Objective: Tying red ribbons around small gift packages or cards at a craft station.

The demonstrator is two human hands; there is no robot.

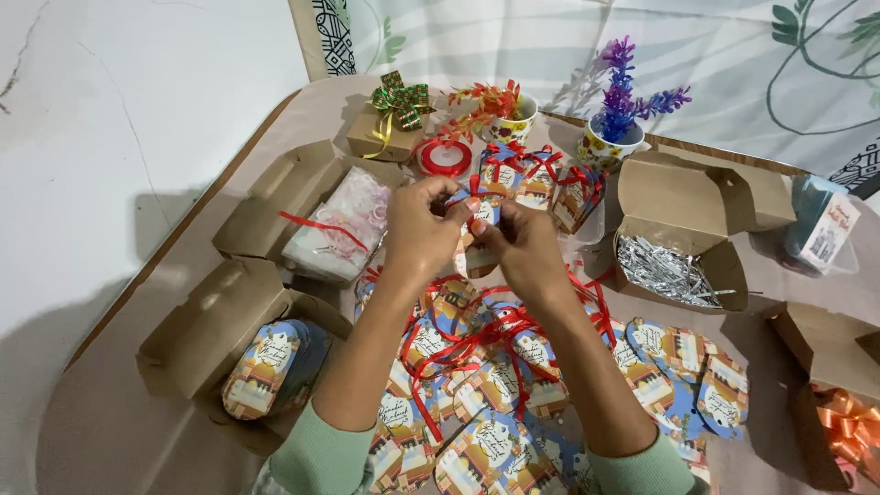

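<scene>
My left hand and my right hand meet above the middle of the table, both pinching one small blue and orange printed tag with a red ribbon at its top. Under my forearms lies a heap of several like tags tangled with red ribbon. More tags with tied red bows stand just beyond my fingers. A red ribbon spool lies behind them.
Open brown cardboard boxes ring the heap: one with stacked tags at left, one with a clear bag, one with silver shreds at right, one with an orange bow. A bowed gift box and two flower cups stand at the back.
</scene>
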